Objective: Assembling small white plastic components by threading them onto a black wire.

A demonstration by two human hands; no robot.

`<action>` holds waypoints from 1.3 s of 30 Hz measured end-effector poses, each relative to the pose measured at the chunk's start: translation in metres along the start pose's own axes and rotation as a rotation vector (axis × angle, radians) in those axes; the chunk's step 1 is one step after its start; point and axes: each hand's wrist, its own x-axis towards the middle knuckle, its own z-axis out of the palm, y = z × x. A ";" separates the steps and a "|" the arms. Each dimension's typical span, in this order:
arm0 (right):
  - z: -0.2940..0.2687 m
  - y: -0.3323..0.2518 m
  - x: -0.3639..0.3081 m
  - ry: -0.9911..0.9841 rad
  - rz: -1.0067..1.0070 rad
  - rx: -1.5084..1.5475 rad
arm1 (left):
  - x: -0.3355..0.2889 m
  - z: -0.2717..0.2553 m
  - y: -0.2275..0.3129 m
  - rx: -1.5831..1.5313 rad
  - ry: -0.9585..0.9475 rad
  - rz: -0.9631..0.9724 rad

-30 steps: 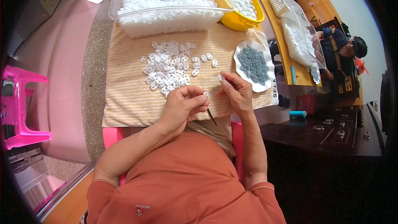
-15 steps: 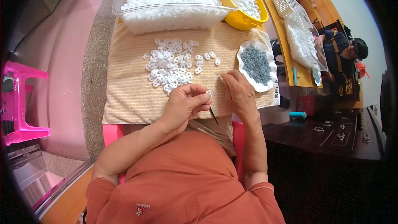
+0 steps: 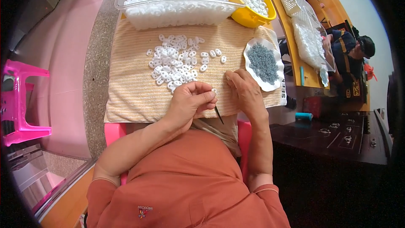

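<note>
The left hand (image 3: 190, 101) is curled narrow, its fingertips pinching a small white ring (image 3: 214, 90) and a thin dark needle (image 3: 219, 115) that sticks out below the fingers. The right hand (image 3: 244, 90) lies palm down just beside it on the striped cloth (image 3: 130, 88); whether it holds anything I cannot tell. A loose pile of white rings (image 3: 177, 59) lies on the cloth just beyond the hands, with a white dish of grey bits (image 3: 263, 63) to the right.

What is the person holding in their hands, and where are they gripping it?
The left hand pinches a small white ring at its fingertips. A thin dark tool sticks out below; its grip is hidden.
</note>
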 end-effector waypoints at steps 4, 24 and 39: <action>0.005 0.007 -0.004 0.052 0.086 0.240 | 0.001 0.000 -0.001 -0.002 0.002 0.007; 0.008 0.000 -0.017 -0.167 0.391 1.178 | 0.003 -0.002 -0.004 -0.051 -0.010 0.021; 0.010 0.004 -0.018 -0.188 0.389 1.179 | 0.003 -0.001 -0.004 -0.046 -0.002 0.017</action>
